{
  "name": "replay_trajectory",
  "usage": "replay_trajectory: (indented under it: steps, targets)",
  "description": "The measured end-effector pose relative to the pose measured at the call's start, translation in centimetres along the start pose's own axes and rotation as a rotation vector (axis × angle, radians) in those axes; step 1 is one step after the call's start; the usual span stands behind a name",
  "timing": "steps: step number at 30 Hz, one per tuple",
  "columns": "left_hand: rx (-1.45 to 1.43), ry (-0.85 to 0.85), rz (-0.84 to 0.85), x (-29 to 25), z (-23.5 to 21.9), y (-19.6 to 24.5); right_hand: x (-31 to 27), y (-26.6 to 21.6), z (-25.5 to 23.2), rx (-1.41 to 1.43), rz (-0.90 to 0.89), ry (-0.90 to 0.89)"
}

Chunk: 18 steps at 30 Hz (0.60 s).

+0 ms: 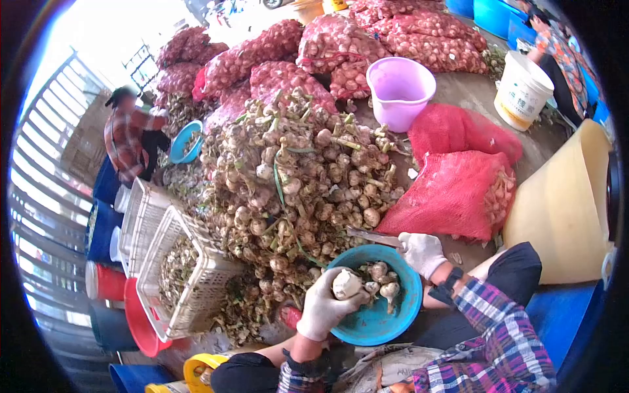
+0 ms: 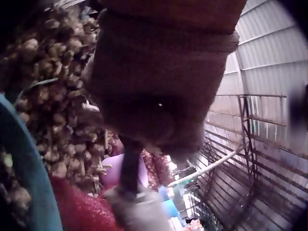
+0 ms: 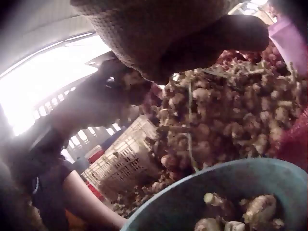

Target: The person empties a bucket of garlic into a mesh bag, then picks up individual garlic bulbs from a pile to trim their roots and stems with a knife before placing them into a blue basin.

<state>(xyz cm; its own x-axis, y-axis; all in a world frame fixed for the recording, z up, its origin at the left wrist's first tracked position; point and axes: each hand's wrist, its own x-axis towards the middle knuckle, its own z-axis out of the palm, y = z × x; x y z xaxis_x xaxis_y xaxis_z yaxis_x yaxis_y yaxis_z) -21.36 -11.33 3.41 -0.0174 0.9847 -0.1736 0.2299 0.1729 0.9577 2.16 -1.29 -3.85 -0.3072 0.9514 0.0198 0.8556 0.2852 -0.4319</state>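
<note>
A garlic bulb (image 1: 346, 284) is gripped in the gloved left hand (image 1: 325, 306), fingers curled round it, and held over the near rim of a blue bowl (image 1: 367, 324). More trimmed bulbs (image 1: 383, 274) are seen lying in the bowl; in the right wrist view they show at the bowl's bottom (image 3: 231, 216). The gloved right hand (image 1: 422, 253) is placed at the far rim of the bowl, and a thin tool (image 1: 373, 236), probably a blade or shears, is grasped in it, its tip pointed toward the garlic heap (image 1: 295, 177). How the fingers lie round the tool cannot be made out exactly.

The heap is piled just beyond the bowl, stalks and roots still on. Two white crates (image 1: 177, 262) are set to the left of the heap, the nearer one partly filled with trimmings. Two red mesh sacks (image 1: 458, 190) lie to the right of the heap, near the right hand. A purple bucket (image 1: 401, 88) stands behind them, and a white bucket (image 1: 522, 88) further right. Filled red net bags (image 1: 367, 39) are stacked at the back. A second person in a plaid shirt (image 1: 131, 134) is seated at far left beside a small blue basin (image 1: 185, 141). Plaid sleeves (image 1: 498, 327) are worn on the working arms. In the left wrist view little is shown beyond the glove (image 2: 159, 77), heap and corrugated wall (image 2: 269, 72).
</note>
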Motion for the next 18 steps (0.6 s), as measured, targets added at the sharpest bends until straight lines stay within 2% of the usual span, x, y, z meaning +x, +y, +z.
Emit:
replay_trajectory:
  steps: [1,3,4,5,7,8,9,10,11,12,13,14,15,17,18]
  targets:
    - [0.047,-0.013,-0.046,0.4,-0.4,-1.0,-0.5,-1.2,-1.4,0.071,-0.017,0.009]
    - [0.432,-0.053,0.307,1.0,-0.3,-1.1,-1.1,-3.1,-2.8,0.204,-0.036,-0.007]
    - [0.359,-0.081,0.284,0.9,0.6,-0.9,-1.3,-3.7,-3.0,0.324,-0.109,-0.039]
    - [0.410,-0.124,0.235,0.9,1.4,-0.9,-1.5,-4.6,-3.5,0.350,-0.151,-0.088]
    - [0.841,-0.164,0.453,1.1,2.4,0.0,-0.9,-4.3,-3.9,0.525,-0.260,-0.272]
    - [0.890,-0.152,0.544,0.7,2.3,0.5,-0.6,-2.5,-3.1,0.316,-0.188,-0.389]
    - [0.887,-0.152,0.536,0.5,1.9,0.9,-0.2,-0.1,-2.3,0.105,-0.116,-0.500]
    - [0.811,-0.271,0.585,0.3,1.0,1.1,-0.3,1.2,-2.0,0.011,-0.011,-0.601]
    - [0.725,-0.391,0.628,0.4,0.3,0.9,-1.1,2.1,-1.2,0.127,-0.019,-0.490]
    - [0.548,-0.589,0.446,0.7,-0.1,0.4,-1.3,1.6,-1.4,0.202,-0.009,-0.421]
    - [0.466,-0.577,0.429,1.4,-0.3,-0.4,-1.3,0.9,-2.0,0.274,-0.001,-0.351]
    - [0.503,-0.468,0.312,2.7,-0.7,-2.5,-0.9,0.4,-2.3,0.276,0.002,-0.362]
    - [0.545,-0.373,0.194,4.3,-1.3,-5.5,-0.6,-0.3,-2.4,0.248,0.014,-0.299]
    - [0.264,-0.078,-0.404,9.1,-3.0,-13.1,-0.6,-0.8,-1.9,0.222,0.046,-0.224]
    - [0.267,-0.024,-0.601,11.1,-3.5,-14.4,-0.3,-0.7,-1.5,0.241,0.049,-0.225]
